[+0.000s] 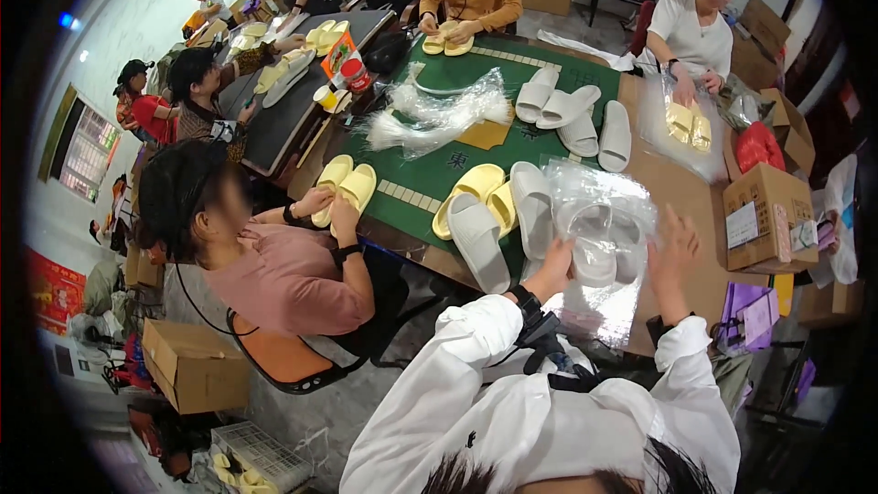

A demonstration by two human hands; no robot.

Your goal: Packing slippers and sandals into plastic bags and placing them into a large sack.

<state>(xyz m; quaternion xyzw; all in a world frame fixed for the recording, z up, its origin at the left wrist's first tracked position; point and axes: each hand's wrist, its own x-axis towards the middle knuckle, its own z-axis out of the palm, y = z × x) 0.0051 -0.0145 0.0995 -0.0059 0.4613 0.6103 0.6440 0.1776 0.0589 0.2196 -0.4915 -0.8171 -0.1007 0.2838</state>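
Note:
A pair of pale grey slippers (596, 261) lies in or under a clear plastic bag (631, 190) at the table's near edge. My left hand (552, 267) grips the left side of this pair, its fingers curled at the slipper and bag. On the bag's right side my right hand (674, 247) is raised with fingers apart, slightly blurred, holding nothing that I can see. Left of the bag stand loose grey slippers (478, 242) and a yellow pair (476, 187). More grey slippers (578, 133) are beyond the bag.
A heap of clear plastic strips (439, 114) covers part of the green table mat (393, 169). At left a seated co-worker (283, 256) holds yellow slippers (346, 185); others sit across the table. Cardboard boxes (768, 210) stand at the right.

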